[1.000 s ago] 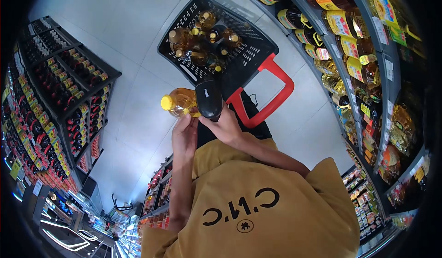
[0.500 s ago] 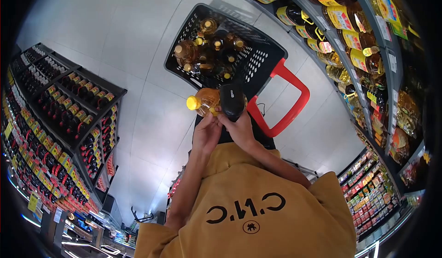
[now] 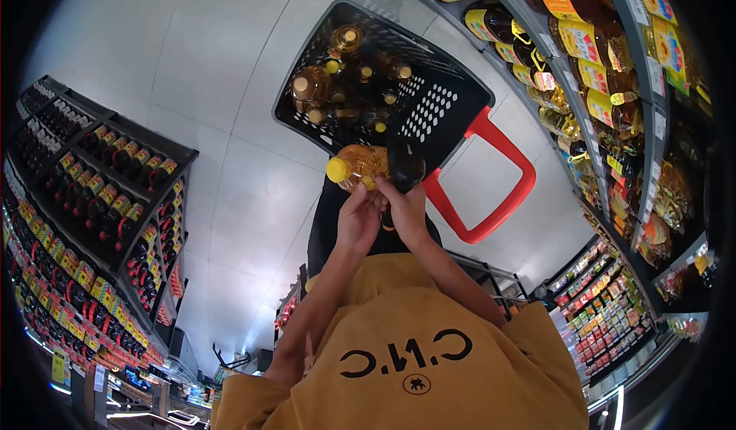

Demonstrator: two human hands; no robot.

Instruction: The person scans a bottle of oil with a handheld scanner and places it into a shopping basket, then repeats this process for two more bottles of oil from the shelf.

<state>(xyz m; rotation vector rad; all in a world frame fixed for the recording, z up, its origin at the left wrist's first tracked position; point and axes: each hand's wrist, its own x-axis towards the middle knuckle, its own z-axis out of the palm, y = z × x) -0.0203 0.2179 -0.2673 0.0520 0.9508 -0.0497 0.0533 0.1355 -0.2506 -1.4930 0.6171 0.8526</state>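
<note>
A bottle of golden oil with a yellow cap (image 3: pixel 363 163) lies tilted in my left hand (image 3: pixel 359 219), whose fingers are closed around its near side. My right hand (image 3: pixel 404 211) is wrapped around a black handheld scanner (image 3: pixel 405 165), its rounded head right beside the bottle. The fingers of both hands meet between the two things. Just beyond them stands a black shopping basket (image 3: pixel 452 77) with a red handle (image 3: pixel 510 217). Several capped bottles (image 3: pixel 310 85) of oil or dark liquid stand inside its far left part.
Along the right, a shelf (image 3: pixel 648 69) carries large oil bottles and price tags. A dark rack (image 3: pixel 115 177) of red-and-yellow labelled bottles stands to the left. Pale floor tiles (image 3: pixel 222 69) lie between them. Packaged goods (image 3: pixel 602 299) fill a shelf at the lower right.
Both hands, with the bottle and scanner, have shifted slightly right in view. The basket and its handle have shifted right and appear larger. The bottle stays close to the scanner head.
</note>
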